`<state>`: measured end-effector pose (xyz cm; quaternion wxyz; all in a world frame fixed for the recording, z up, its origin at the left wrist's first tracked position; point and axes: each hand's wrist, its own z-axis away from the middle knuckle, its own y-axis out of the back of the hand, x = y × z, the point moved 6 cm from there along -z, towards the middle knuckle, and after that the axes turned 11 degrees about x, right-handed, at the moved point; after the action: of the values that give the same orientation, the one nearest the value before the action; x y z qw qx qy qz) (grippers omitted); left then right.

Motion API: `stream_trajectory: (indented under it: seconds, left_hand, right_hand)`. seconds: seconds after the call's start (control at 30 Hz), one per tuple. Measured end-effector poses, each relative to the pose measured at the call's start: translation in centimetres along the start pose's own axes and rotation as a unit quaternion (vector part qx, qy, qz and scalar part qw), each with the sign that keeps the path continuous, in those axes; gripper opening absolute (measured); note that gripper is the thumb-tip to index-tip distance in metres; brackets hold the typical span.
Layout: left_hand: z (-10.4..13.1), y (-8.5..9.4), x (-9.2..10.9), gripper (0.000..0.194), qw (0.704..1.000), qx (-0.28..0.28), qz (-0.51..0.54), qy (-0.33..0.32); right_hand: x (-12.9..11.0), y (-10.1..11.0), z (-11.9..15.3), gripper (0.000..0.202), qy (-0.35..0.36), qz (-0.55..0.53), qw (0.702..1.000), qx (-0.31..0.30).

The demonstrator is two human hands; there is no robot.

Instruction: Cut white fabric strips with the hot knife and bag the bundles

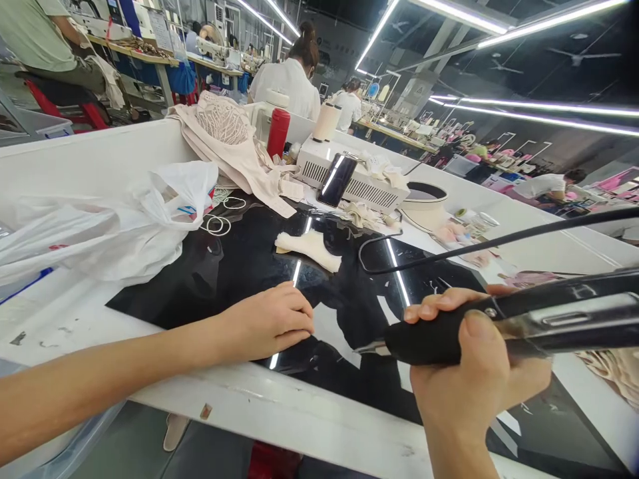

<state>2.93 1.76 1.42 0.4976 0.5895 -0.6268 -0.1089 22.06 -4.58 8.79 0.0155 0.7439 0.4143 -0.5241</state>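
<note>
We hold our left forearm [130,369] out to the left of the black tool [429,336], bare and slanting toward it; our left wrist [212,342] runs almost straight into the left hand [272,322], which sits back-up, its fingers [299,319] loosely bent and pointing toward the tool's tip, near it but apart; the undersides of these fingers are hidden from us; our right hand [456,389] is wrapped around the black tool, the right thumb [482,336] pressed along its near side, fingertips [428,311] showing over its far side; our right wrist [459,446] rises from below the tool.
</note>
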Motion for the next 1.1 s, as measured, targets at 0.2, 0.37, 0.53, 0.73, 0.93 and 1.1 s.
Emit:
stream_trajectory:
  seconds: [0.2,0.37,0.53,0.73,0.93,1.1]
  left_hand:
    - [0.1,0.0,0.9,0.018,1.0,-0.005,0.003,-0.029]
    - [0.2,-0.1,0.7,0.018,0.999,-0.004,-0.004,-0.032]
    - [0.4,-0.4,0.5,0.017,0.999,-0.004,0.002,-0.032]
    - [0.5,-0.5,0.4,0.02,0.999,-0.014,-0.021,-0.033]
    - [0.3,-0.1,0.7,0.018,0.999,-0.007,-0.01,-0.031]
    - [0.1,0.0,0.7,0.015,0.999,-0.028,0.031,-0.001]
  right_hand:
    - [-0.4,-1.3,0.8,0.036,-0.01,-0.032,0.999,-0.007]
    - [-0.4,-2.8,2.4,0.03,-0.024,-0.063,0.996,-0.05]
    - [-0.2,-3.0,2.9,0.032,-0.025,-0.068,0.995,-0.066]
    - [-0.2,-2.7,3.0,0.033,-0.025,-0.06,0.996,-0.065]
    - [-0.3,-2.9,2.9,0.03,-0.013,-0.054,0.995,-0.078]
    - [0.2,-2.6,2.0,0.031,0.006,-0.045,0.997,-0.064]
